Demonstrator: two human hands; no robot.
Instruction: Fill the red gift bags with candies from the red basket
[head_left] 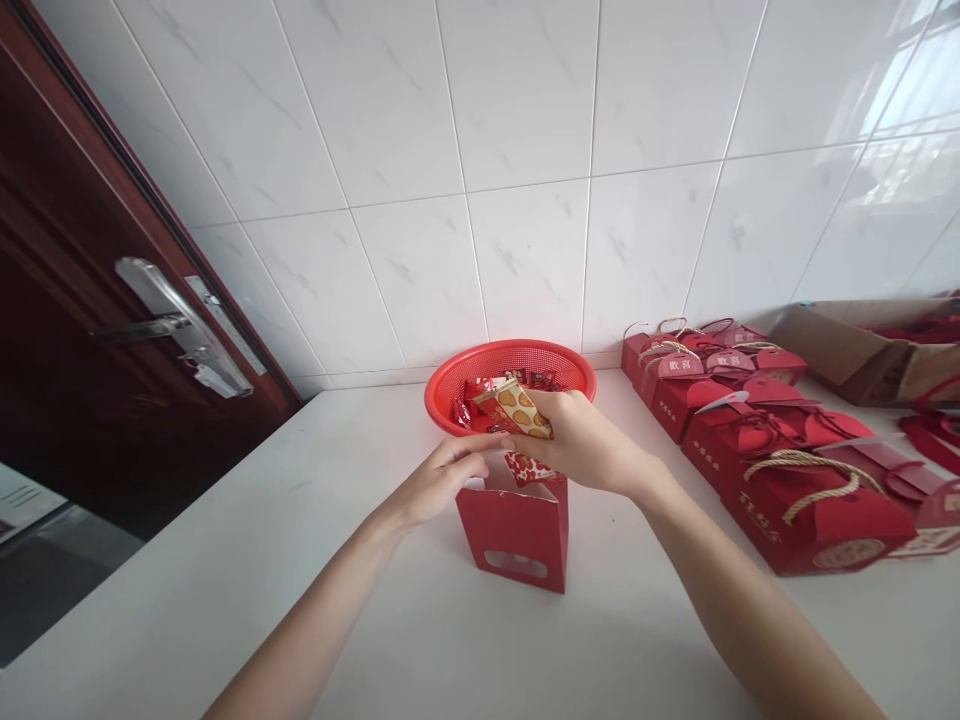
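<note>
A small red paper box [517,530] stands upright on the white table with its top open and an oval window low on the near side. My left hand [442,485] is closed at the box's left rim, and its forefinger reaches across to my right hand. Above the opening, my right hand [581,445] grips a snack packet [517,408] printed with round yellow biscuits. Below that hand, a red-and-white patterned packet [529,468] shows at the box's mouth; whether the hand holds it too, I cannot tell. Right behind is a red plastic basket [442,385] containing several wrapped sweets.
Several red gift boxes [750,490] with rope handles are lined up on the right. Beyond them, a cardboard carton [832,350] holds red items against the tiled wall [525,230]. A dark wooden door [67,300] with a metal handle borders the table's left side.
</note>
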